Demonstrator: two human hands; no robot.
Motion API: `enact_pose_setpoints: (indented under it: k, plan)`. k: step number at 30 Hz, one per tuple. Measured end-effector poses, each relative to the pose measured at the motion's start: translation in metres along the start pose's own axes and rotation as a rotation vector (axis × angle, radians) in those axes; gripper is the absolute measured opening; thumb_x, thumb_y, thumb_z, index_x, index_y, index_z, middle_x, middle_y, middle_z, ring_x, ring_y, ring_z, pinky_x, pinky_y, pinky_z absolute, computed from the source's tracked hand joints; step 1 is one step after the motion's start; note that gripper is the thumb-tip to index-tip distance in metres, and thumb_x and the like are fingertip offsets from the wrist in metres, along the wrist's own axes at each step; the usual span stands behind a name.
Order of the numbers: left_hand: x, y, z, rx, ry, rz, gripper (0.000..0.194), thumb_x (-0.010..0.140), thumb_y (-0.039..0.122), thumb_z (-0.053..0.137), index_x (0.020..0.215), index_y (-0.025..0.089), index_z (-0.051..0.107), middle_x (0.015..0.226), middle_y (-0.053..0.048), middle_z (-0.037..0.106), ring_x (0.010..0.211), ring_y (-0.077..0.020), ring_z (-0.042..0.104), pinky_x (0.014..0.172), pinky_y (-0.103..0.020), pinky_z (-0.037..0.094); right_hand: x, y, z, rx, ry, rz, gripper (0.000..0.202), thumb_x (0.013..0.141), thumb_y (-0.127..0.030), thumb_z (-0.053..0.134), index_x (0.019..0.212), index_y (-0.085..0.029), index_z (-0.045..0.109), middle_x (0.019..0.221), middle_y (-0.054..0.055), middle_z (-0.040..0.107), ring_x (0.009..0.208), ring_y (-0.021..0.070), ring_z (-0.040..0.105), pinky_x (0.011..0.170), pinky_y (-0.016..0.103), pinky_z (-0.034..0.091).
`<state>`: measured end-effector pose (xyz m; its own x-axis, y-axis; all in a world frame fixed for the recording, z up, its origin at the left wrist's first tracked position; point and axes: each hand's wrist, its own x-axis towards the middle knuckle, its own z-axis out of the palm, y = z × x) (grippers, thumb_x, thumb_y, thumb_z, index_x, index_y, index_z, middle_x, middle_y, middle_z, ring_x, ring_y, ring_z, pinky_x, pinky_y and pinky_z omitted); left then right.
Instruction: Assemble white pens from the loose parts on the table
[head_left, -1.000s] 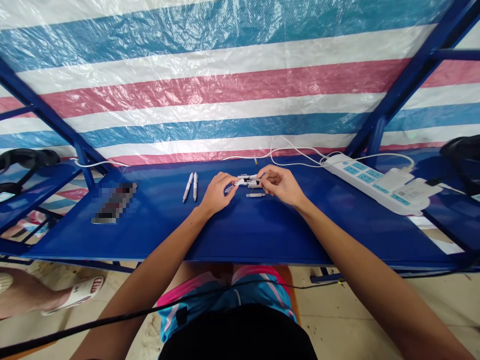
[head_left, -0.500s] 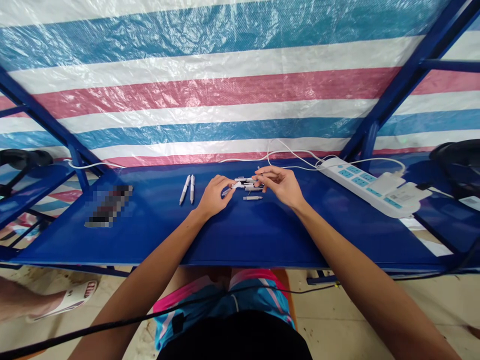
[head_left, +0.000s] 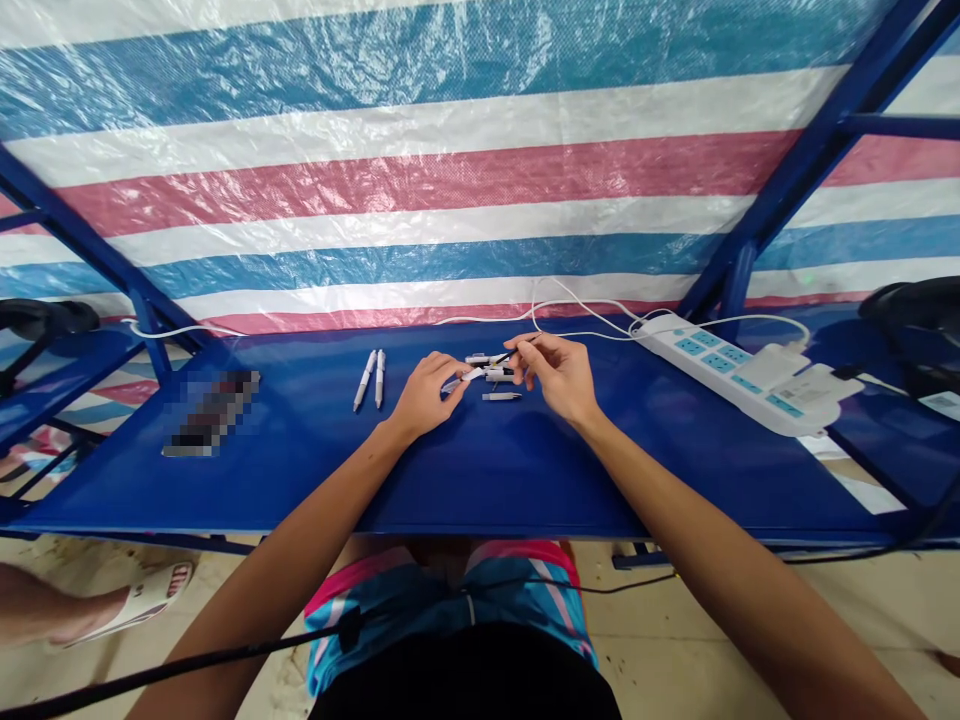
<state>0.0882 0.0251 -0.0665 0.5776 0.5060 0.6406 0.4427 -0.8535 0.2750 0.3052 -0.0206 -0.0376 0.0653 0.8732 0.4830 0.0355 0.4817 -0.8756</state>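
One short grey-and-white pen barrel lies nearest | left hand pinches a small white plastic piece | right hand pinches a thin dark rod, more exposed than half a second ago, apparently singled out, slanting over loose white pen parts on the glossy blue tabletop | thin white cable behind

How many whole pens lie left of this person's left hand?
2. The outer pen lies farther from the left hand; the inner pen lies beside it, nearer. Pen pieces between that hand and the right hand are partly hidden and not counted.
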Motion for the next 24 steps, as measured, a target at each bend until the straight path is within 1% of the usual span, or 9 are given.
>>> enact_pose_setpoints:
  k: [4, 6, 11, 13, 18, 24]
  plan:
    - [0.0003, 0.0009, 0.0005, 0.003, -0.010, 0.012, 0.020, 0.102, 0.028, 0.052, 0.104, 0.019, 0.069, 0.096, -0.009, 0.073, 0.091, -0.0236, 0.065, 0.086, -0.039, 0.054, 0.0003, -0.0008, -0.0004, 0.000, -0.005, 0.015, 0.055, 0.083, -0.071, 0.069, 0.071, -0.018, 0.068, 0.087, 0.008, 0.075, 0.050, 0.0102, 0.060, 0.039, 0.024, 0.046]
    - [0.0005, 0.0011, 0.0007, -0.001, -0.009, 0.015, 0.020, 0.102, 0.029, 0.052, 0.104, 0.019, 0.069, 0.096, -0.009, 0.073, 0.091, -0.0237, 0.065, 0.085, -0.039, 0.054, 0.0008, -0.0015, -0.0019, 0.001, -0.005, 0.024, 0.055, 0.083, -0.071, 0.069, 0.071, -0.018, 0.067, 0.088, 0.009, 0.075, 0.049, 0.0100, 0.060, 0.039, 0.024, 0.046]
    - [0.0015, 0.0021, 0.0007, -0.017, 0.023, 0.040, 0.019, 0.102, 0.027, 0.051, 0.103, 0.019, 0.067, 0.095, -0.009, 0.073, 0.089, -0.0232, 0.066, 0.083, -0.037, 0.054, 0.0011, -0.0025, -0.0056, 0.016, 0.030, 0.021, 0.053, 0.084, -0.071, 0.069, 0.079, -0.018, 0.071, 0.076, 0.005, 0.071, 0.048, 0.0117, 0.061, 0.040, 0.025, 0.047]
    - [0.0019, 0.0029, 0.0008, -0.018, 0.035, 0.050, 0.018, 0.102, 0.027, 0.051, 0.102, 0.019, 0.067, 0.094, -0.009, 0.073, 0.088, -0.0228, 0.066, 0.082, -0.037, 0.054, 0.0007, -0.0021, -0.0055, 0.014, 0.025, 0.021, 0.054, 0.083, -0.071, 0.070, 0.079, -0.018, 0.071, 0.075, 0.005, 0.071, 0.048, 0.0117, 0.061, 0.040, 0.025, 0.047]
    - [0.0025, 0.0030, 0.0021, -0.021, 0.045, 0.084, 0.016, 0.102, 0.026, 0.052, 0.102, 0.019, 0.067, 0.094, -0.009, 0.073, 0.088, -0.0225, 0.066, 0.082, -0.037, 0.053, -0.0003, 0.0008, -0.0032, 0.021, -0.067, 0.081, 0.056, 0.082, -0.072, 0.071, 0.084, -0.016, 0.074, 0.077, 0.006, 0.072, 0.048, 0.0118, 0.062, 0.041, 0.024, 0.048]
    - [0.0018, 0.0011, 0.0034, -0.004, 0.015, 0.047, 0.018, 0.102, 0.028, 0.052, 0.102, 0.020, 0.067, 0.094, -0.008, 0.073, 0.088, -0.0227, 0.065, 0.083, -0.038, 0.053, -0.0004, 0.0032, -0.0048, 0.021, -0.161, 0.132, 0.054, 0.080, -0.068, 0.075, 0.088, -0.015, 0.078, 0.080, 0.008, 0.076, 0.051, 0.0130, 0.065, 0.043, 0.024, 0.050]
